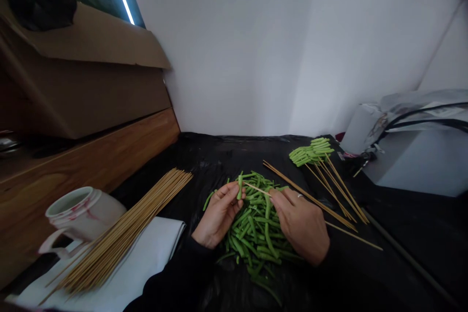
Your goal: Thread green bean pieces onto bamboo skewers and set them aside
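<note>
Between the thumb and fingers of my left hand [222,212] is a short piece of green bean [240,186], held upright. My right hand [302,222], with a ring on one finger, grips a thin bamboo skewer [354,237]. The skewer's tip meets the bean piece; whether it has gone in, I cannot tell. Beneath both hands lies a loose pile of cut green beans [261,241]. Several finished skewers of green beans [310,152] rest at the back right, their pieces side by side. A few bare skewers [292,183] lie just behind my right hand.
At the left, a big bundle of bamboo skewers [127,234] leans across a white cloth [161,239] beside a ceramic mug [86,209]. A cardboard box [95,78] sits on a wooden ledge [91,151]. Black plastic [204,156] covers the surface; a white box [420,156] stands right.
</note>
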Motion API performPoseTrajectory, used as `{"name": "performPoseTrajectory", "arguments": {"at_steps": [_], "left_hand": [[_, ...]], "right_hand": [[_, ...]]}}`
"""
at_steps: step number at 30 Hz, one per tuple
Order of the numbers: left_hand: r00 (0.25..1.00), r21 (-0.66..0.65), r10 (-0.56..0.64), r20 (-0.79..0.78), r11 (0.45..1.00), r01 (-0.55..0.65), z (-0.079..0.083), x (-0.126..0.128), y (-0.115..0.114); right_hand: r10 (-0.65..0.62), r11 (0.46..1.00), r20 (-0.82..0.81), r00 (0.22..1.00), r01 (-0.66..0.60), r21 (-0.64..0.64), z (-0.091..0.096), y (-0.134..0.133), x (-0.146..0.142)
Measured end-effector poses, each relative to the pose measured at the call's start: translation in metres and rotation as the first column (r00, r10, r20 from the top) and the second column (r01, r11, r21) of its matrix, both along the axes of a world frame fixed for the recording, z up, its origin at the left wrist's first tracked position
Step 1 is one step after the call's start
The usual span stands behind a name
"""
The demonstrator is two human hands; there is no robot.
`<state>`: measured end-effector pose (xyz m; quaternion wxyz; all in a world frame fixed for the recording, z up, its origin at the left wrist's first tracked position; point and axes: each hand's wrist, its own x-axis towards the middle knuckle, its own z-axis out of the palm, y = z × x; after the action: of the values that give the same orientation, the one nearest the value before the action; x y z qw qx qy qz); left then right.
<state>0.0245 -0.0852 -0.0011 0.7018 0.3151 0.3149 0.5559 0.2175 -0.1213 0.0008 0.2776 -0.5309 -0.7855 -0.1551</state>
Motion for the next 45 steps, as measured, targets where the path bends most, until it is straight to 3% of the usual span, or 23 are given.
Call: {"name": "performPoseTrajectory", "arguments": {"at_steps": [5, 15, 21, 31, 45], "left_hand": [[0.999, -0.015, -0.006, 0.051, 1.000, 0.006, -0.002, 0.000, 0.002], [0.994, -0.072, 0.005, 0.112, 0.997, 0.003, -0.004, -0.001, 0.004], [0.995, -0.072, -0.018, 0.095, 0.997, 0.025, -0.002, 0.000, 0.002], [0.992, -0.066, 0.000, 0.123, 0.998, 0.009, -0.006, 0.000, 0.004], [0.991, -0.076, 0.010, 0.133, 0.997, 0.000, -0.003, 0.000, 0.003]], "right_hand": [[0.094, 0.990, -0.049, 0.994, -0.088, 0.110, -0.005, 0.000, 0.001], [0.101, 0.991, -0.004, 0.995, -0.100, 0.093, -0.007, 0.001, 0.003], [-0.012, 0.999, -0.094, 0.996, 0.017, 0.052, -0.001, 0.008, 0.013], [0.152, 0.984, -0.042, 0.987, -0.147, 0.102, -0.006, 0.001, 0.002], [0.127, 0.986, -0.025, 0.992, -0.124, 0.115, -0.012, 0.003, 0.001]]}}
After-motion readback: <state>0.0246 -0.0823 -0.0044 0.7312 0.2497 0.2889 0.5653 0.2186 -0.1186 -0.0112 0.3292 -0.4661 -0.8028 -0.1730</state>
